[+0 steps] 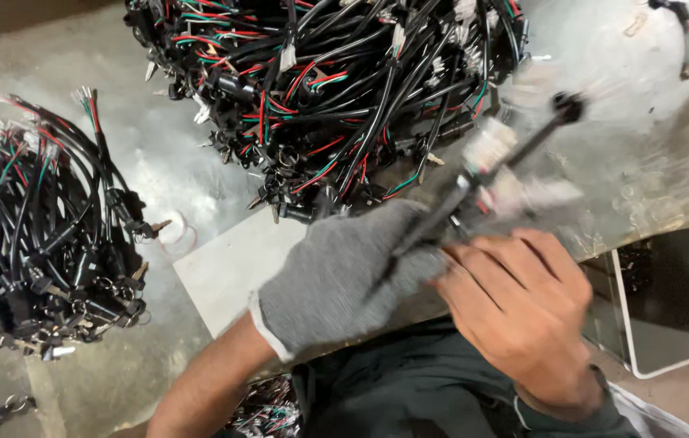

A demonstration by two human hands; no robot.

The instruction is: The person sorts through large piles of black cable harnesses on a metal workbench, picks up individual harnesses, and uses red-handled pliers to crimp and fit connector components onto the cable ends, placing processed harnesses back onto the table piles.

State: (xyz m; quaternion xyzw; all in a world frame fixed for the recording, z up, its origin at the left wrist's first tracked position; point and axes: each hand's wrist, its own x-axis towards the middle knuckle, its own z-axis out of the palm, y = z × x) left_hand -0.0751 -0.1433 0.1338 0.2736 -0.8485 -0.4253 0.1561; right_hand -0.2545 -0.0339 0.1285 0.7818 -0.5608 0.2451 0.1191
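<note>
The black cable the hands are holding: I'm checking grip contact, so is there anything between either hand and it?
Yes for the left hand: a grey glove covers it, so fabric lies between skin and the black cable. The right hand is bare and closes on the cable's lower end directly; motion blur hides the exact finger contact.

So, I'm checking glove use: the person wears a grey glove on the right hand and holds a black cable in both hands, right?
Not quite: the head view shows the grey glove on the left hand; the right hand is bare. Both do hold the black cable.

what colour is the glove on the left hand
Grey knit glove with a white cuff, on the left hand; the right hand is bare. Seen in the head view.
</note>
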